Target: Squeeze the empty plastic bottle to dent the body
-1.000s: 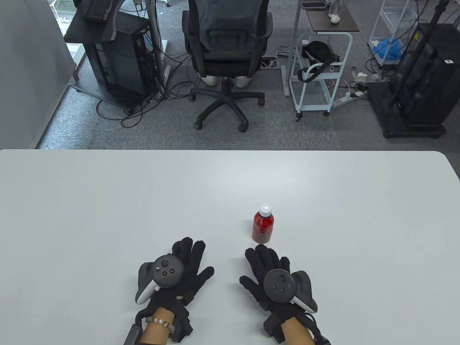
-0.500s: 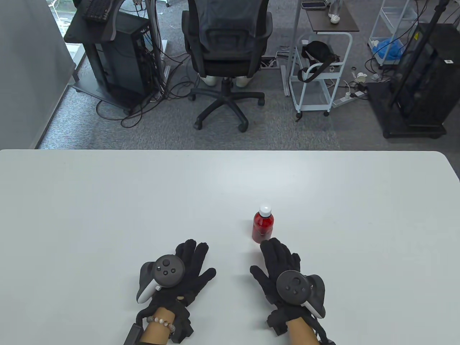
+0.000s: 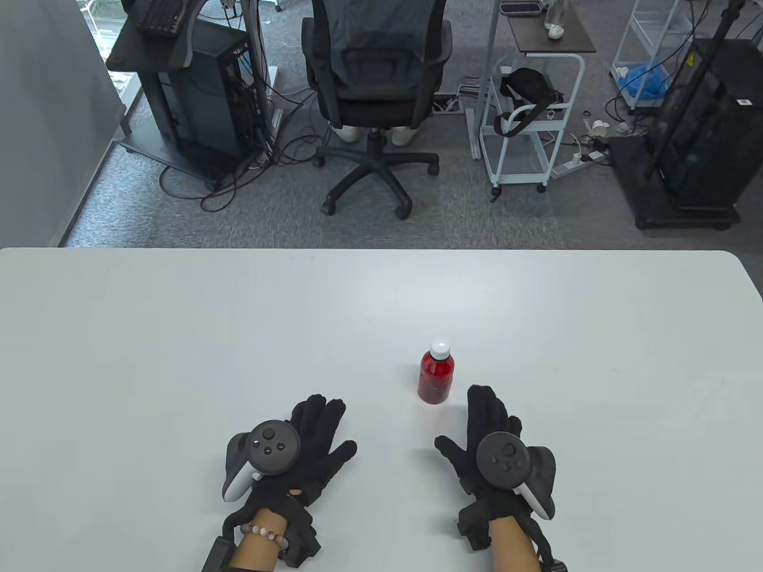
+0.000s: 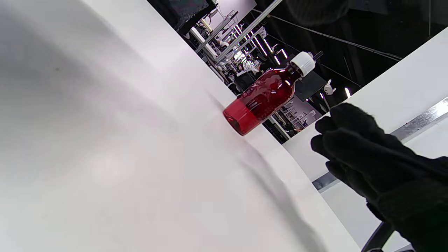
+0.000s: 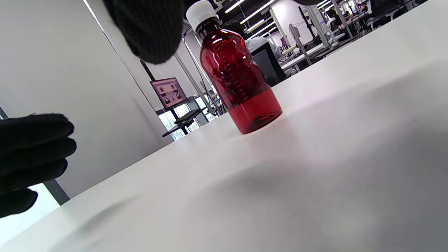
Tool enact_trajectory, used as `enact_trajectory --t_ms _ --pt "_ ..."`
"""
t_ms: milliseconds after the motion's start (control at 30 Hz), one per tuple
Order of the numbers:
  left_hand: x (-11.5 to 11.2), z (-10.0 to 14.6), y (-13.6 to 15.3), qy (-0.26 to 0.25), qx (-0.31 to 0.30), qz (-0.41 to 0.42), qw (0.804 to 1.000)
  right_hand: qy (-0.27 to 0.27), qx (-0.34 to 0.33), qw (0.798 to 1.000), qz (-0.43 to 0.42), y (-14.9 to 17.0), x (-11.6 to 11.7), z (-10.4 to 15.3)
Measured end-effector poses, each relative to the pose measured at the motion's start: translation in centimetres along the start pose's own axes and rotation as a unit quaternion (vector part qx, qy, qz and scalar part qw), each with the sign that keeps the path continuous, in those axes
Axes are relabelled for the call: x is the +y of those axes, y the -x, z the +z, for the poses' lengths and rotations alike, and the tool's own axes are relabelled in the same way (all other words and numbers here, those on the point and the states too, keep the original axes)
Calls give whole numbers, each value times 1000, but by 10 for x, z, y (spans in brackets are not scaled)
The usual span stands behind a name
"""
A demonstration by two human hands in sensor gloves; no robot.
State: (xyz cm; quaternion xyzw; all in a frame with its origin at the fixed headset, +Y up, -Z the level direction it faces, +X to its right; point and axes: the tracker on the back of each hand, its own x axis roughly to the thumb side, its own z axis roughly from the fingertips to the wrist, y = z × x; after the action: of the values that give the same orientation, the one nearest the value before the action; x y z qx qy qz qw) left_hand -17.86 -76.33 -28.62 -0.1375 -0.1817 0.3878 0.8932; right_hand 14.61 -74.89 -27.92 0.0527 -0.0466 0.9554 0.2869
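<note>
A small red translucent plastic bottle (image 3: pixel 436 376) with a white cap stands upright on the white table (image 3: pixel 179 333), right of centre. It also shows in the left wrist view (image 4: pixel 262 98) and the right wrist view (image 5: pixel 241 84). My right hand (image 3: pixel 471 423) lies open with fingers spread, just near and to the right of the bottle, not touching it. One of its fingertips (image 5: pixel 150 28) hangs in at the top of the right wrist view. My left hand (image 3: pixel 325 432) rests open and flat on the table, well to the left of the bottle, and holds nothing.
Beyond the table's far edge stand a black office chair (image 3: pixel 375 77), a white cart (image 3: pixel 530 119) and a dark computer stand (image 3: pixel 191 101). Nothing else lies on the table besides the bottle and my hands.
My right hand has moved forward and to the right, from directly in front of the bottle to its right side. The left hand and the bottle have hardly moved.
</note>
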Motion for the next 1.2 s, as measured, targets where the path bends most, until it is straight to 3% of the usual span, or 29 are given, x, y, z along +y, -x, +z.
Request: enact_trajectory --t_ms 133,267,400,567,633,800,900,1200 --pt "2 0 0 1 -8 11 1000 -14 14 1000 -15 3 1 -10" --pt "5 0 0 -4 -14 16 1000 -47 22 998 23 3 2 -32" --pt "6 -1 1 -5 -15 25 1000 -72 48 996 3 5 10 -56" --pt "8 -1 2 -11 -13 18 1000 -112 70 988 83 9 21 -86" --pt "9 -2 4 -14 -12 21 1000 -129 72 988 43 12 23 -93" --pt "11 -4 9 -17 -7 26 999 -66 49 997 -11 10 21 -101" --pt "10 -6 11 -13 -3 26 1000 -57 44 997 7 8 20 -107" --pt "8 -7 12 -7 -2 16 1000 -57 72 993 -79 16 29 -120"
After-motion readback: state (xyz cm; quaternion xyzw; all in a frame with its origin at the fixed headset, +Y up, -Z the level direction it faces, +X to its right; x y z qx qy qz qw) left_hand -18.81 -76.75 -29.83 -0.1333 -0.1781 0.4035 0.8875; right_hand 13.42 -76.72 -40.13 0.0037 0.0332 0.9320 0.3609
